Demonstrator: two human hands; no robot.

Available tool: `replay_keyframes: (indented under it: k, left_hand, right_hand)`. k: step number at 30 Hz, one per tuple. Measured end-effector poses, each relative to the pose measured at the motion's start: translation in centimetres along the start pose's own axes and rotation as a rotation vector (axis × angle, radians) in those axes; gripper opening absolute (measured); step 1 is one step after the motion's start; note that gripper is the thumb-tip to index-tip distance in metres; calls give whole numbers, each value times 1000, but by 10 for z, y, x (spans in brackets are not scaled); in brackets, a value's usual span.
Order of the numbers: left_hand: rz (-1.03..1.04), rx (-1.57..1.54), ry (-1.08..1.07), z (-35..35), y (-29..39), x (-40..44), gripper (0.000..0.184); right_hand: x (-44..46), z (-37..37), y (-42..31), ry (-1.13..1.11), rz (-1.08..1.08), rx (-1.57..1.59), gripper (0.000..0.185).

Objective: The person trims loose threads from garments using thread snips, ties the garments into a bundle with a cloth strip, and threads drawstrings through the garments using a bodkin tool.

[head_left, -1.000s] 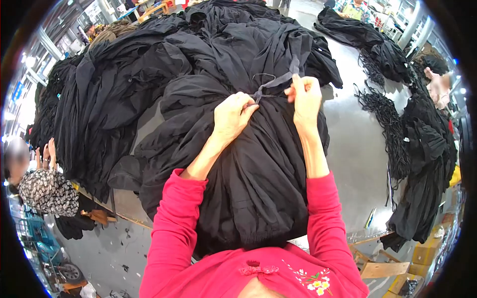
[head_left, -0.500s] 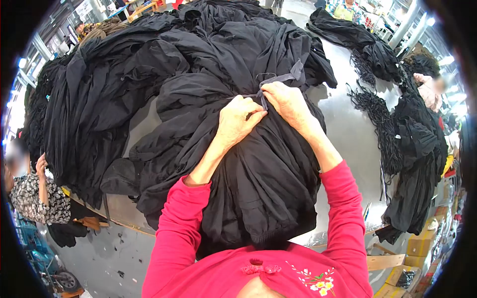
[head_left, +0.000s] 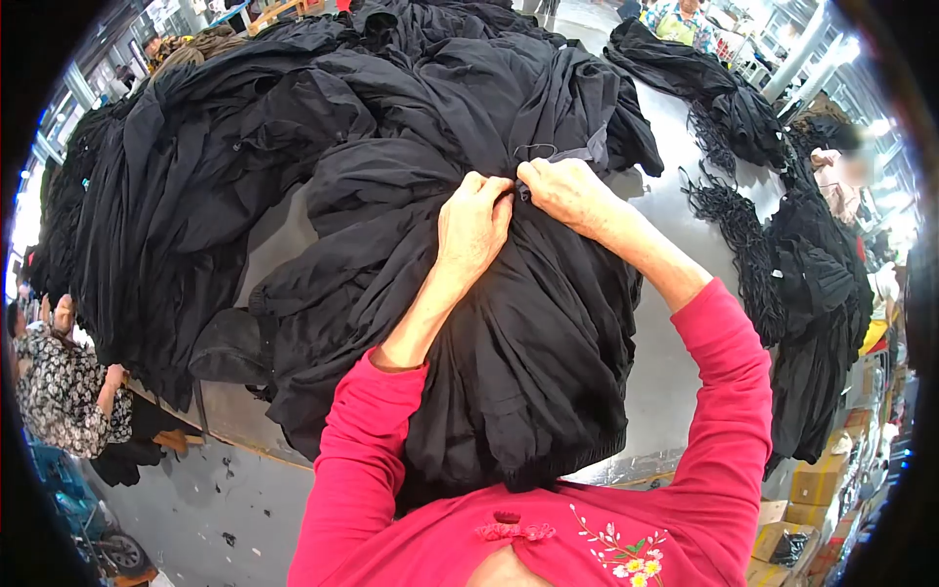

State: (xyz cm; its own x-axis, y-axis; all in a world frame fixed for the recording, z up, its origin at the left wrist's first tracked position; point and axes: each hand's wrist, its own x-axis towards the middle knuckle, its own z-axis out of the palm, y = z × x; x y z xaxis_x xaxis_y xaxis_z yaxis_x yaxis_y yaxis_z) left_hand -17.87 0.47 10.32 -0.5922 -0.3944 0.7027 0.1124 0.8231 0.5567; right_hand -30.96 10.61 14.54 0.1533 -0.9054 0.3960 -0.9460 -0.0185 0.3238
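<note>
- This was a garment workshop, roomy as a factory floor.
- Black cloth lay heaped on a broad metal table; one gathered hem showed near the front edge.
- Dark strips lay tangled at the right.
- A person in a patterned top stood at the left, another in an apron at the far side.
- Scraps littered the grey floor.
- Boxes stood at the lower right.
- Pillars rose behind.

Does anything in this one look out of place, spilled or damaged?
Slightly: dark scraps lie scattered on the grey floor at lower left, looking like stray litter. No damage shows on the black cloth bundle, though its folds hide much.
</note>
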Motion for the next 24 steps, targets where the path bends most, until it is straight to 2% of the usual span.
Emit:
replay_keyframes:
  k: [4, 7, 9, 11, 13, 14, 15, 17, 19, 21, 24]
  left_hand:
    - [-75, 7, -93, -4, 2, 2, 18]
    - [-123, -29, -84, -3, 3, 4, 22]
    - [-128, -17, -91, -3, 2, 4, 25]
    - [-119, -18, -100, -4, 1, 4, 26]
    - [-123, -9, -110, -3, -1, 5, 26]
    - [-126, -6, -115, -4, 1, 4, 26]
    - [-139, -20, -114, -5, 3, 4, 26]
    - [-151, -32, -112, -5, 5, 6, 26]
    - [-150, -5, -113, -6, 5, 5, 25]
    - [-145, -14, -106, -5, 4, 4, 24]
    - [-132, -9, -102, -4, 5, 4, 23]
  right_hand:
    - [-2, 3, 5, -51, -42, -76, 8]
    - [-9, 17, 5, 58, 7, -99, 6]
    - [-13, 22, -2, 358, 438, 401, 6]
    - [-17, 20, -9, 403, 499, 447, 11]
    - [-16, 16, -17, 561, 404, 437, 13]
    - [-17, 15, -16, 501, 303, 391, 16]
    - [-18, 15, -16, 500, 310, 398, 16]
    - [-16, 9, -13, 292, 241, 278, 11]
    - [-14, 5, -7, 247, 163, 241, 11]
    - [-11, -3, -2, 94, 50, 221, 9]
    - [-3, -2, 3, -40, 2, 123, 10]
